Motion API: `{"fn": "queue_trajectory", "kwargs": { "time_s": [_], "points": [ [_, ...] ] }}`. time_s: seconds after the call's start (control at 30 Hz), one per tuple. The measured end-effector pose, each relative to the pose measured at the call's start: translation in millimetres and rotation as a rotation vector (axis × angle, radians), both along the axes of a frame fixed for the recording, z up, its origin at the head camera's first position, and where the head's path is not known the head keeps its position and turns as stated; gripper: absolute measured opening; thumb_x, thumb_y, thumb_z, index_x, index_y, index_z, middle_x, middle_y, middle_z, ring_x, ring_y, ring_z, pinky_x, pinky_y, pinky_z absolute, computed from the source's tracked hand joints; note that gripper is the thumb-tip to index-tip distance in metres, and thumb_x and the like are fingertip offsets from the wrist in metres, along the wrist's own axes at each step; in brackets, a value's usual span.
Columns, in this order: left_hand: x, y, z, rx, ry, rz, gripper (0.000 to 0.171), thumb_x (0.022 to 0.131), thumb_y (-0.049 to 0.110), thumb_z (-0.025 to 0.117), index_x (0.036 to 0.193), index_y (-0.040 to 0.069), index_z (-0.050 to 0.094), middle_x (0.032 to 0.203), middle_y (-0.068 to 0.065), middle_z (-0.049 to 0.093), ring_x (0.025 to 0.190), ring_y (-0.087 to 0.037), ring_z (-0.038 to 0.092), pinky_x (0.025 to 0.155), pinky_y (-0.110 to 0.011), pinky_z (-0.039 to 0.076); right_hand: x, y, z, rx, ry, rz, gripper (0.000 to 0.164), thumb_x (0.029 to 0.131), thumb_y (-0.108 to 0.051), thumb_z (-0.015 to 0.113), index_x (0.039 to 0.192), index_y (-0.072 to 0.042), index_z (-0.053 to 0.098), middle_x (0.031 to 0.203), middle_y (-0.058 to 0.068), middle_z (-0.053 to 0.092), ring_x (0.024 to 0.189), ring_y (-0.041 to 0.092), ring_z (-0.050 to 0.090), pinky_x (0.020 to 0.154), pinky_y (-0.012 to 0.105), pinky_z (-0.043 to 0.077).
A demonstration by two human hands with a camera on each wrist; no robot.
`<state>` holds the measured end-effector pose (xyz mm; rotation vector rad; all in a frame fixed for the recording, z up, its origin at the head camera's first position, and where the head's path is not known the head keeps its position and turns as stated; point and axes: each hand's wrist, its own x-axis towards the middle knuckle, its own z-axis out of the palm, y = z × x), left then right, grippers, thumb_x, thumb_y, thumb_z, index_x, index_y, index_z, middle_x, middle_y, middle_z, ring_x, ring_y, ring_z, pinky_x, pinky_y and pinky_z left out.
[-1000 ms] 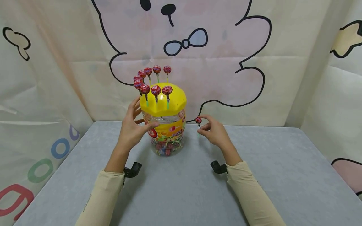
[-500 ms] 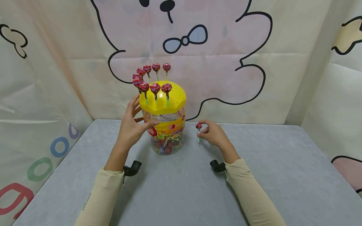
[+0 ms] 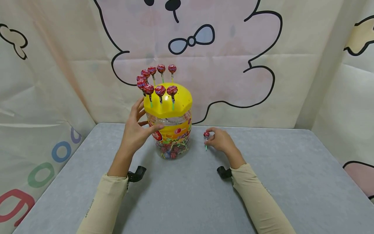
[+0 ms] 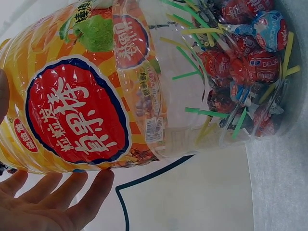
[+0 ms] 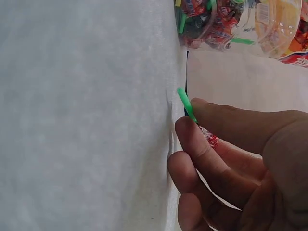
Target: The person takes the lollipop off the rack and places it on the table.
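Note:
A clear plastic candy jar (image 3: 175, 133) with a yellow lid (image 3: 182, 100) stands upright on the table. Several red-wrapped lollipops (image 3: 160, 91) are stuck upright in the lid along its front, left and back. My left hand (image 3: 135, 130) holds the jar's left side, thumb across the front label and fingers round the back. To the right of the jar, apart from it, my right hand (image 3: 222, 140) pinches a single red lollipop (image 3: 206, 134). Its green stick (image 5: 186, 104) points downward, between thumb and fingertip in the right wrist view.
More wrapped lollipops (image 4: 255, 62) with green and yellow sticks lie loose in the jar's bottom. Under everything is a grey table (image 3: 187, 195). A cartoon-printed cloth (image 3: 228, 81) hangs right behind the table's far edge. Each wrist carries a black camera mount (image 3: 136, 174).
My right hand has lowered a little toward the table with the lollipop in it. My left hand keeps its hold on the jar. The head view has tilted slightly.

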<state>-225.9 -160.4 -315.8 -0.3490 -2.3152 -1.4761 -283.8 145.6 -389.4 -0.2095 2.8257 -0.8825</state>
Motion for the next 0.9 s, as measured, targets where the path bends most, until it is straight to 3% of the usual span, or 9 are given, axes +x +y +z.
{"fn": "queue_trajectory", "kwargs": {
  "time_s": [0.53, 0.9],
  "points": [
    [1.2, -1.5, 1.6, 0.007, 0.012, -0.024, 0.097, 0.081, 0.023, 0.082, 0.156, 0.037, 0.023, 0.160, -0.002, 0.034, 0.143, -0.031, 0.040, 0.103, -0.058, 0.047, 0.1, -3.6, -2.2, 0.055, -0.026, -0.021, 0.057, 0.085, -0.023, 0.078, 0.137, -0.012, 0.058, 0.092, 0.002, 0.073, 0.073, 0.015, 0.058, 0.061, 0.026, 0.041],
    [0.8, -0.6, 1.3, 0.000, 0.007, -0.019, 0.097, 0.081, 0.025, 0.083, 0.156, 0.038, 0.022, 0.160, -0.003, 0.034, 0.143, -0.032, 0.041, 0.103, -0.057, 0.047, 2.1, 2.8, 1.3, 0.039, -0.015, -0.005, 0.062, 0.085, -0.024, 0.079, 0.140, -0.014, 0.055, 0.097, 0.004, 0.073, 0.071, 0.015, 0.062, 0.062, 0.027, 0.046]
  ]
}}
